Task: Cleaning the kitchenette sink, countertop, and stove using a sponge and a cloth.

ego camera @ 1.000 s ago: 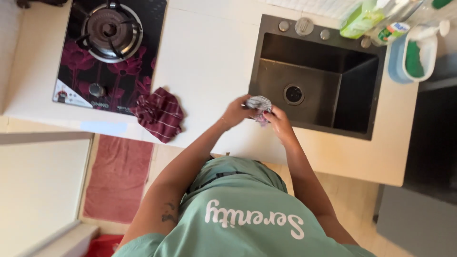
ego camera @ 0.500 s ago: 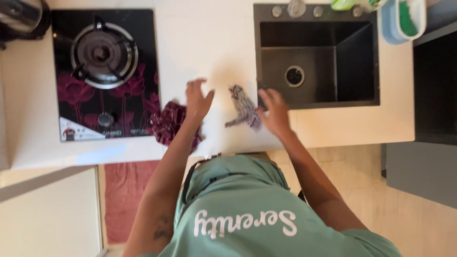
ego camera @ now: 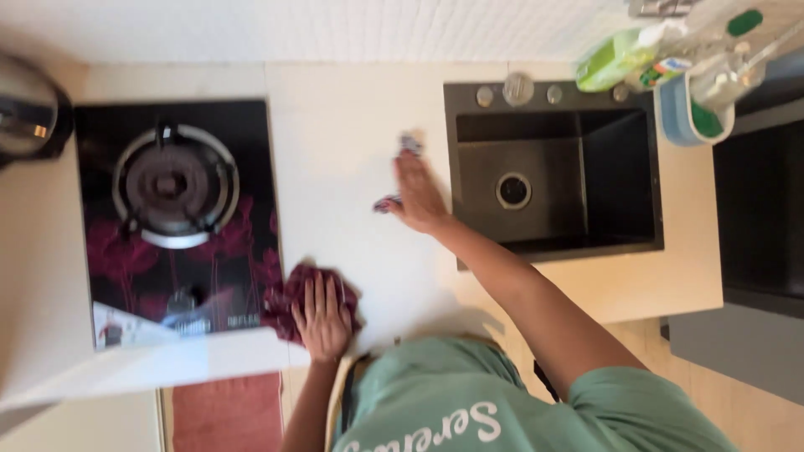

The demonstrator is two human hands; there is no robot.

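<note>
Left hand [ego camera: 322,322] flat, grip spread wide on dark red cloth [ego camera: 289,293] at counter [ego camera: 352,117] edge | right hand [ego camera: 419,197] flat on small rag [ego camera: 390,202] beside black sink [ego camera: 553,180] | best: even pressure, overlapping strokes.
</note>
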